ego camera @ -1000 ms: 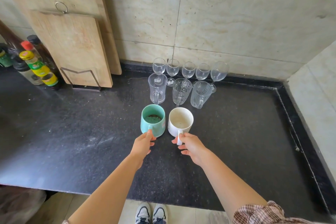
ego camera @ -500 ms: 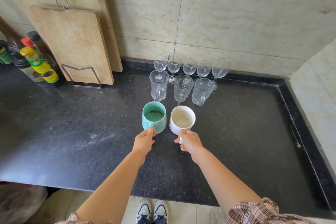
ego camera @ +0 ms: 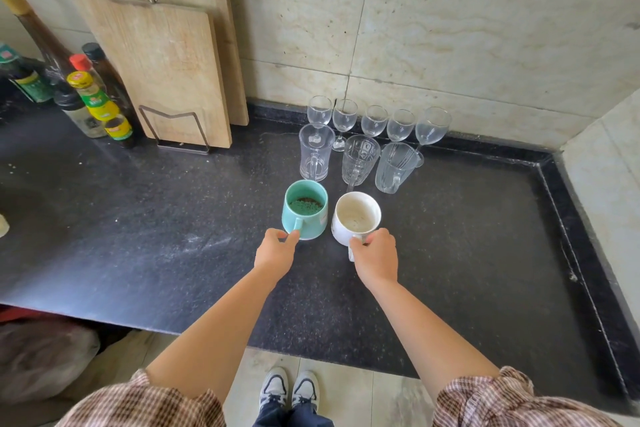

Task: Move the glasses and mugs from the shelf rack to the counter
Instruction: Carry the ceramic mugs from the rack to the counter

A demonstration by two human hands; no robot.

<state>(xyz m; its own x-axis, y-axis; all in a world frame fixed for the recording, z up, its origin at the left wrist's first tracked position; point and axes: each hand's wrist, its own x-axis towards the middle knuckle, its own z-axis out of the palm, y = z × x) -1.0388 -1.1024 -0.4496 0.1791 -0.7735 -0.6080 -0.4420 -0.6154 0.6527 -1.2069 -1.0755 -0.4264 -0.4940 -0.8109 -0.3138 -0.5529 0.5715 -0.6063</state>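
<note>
A teal mug (ego camera: 306, 208) and a white mug (ego camera: 356, 217) stand side by side on the black counter (ego camera: 138, 218). My left hand (ego camera: 276, 251) pinches the teal mug's handle. My right hand (ego camera: 375, 255) grips the white mug's handle, which it mostly hides. Behind the mugs stand three clear glass mugs (ego camera: 360, 158), and behind those a row of several small wine glasses (ego camera: 374, 120) along the wall.
Two wooden cutting boards (ego camera: 162, 69) lean on the wall in a wire stand at the back left. Several sauce bottles (ego camera: 93, 97) crowd the far left. A raised counter lip (ego camera: 581, 218) runs down the right side.
Both hands have moved forward and curled round the mug handles. The mugs stand where they were.
</note>
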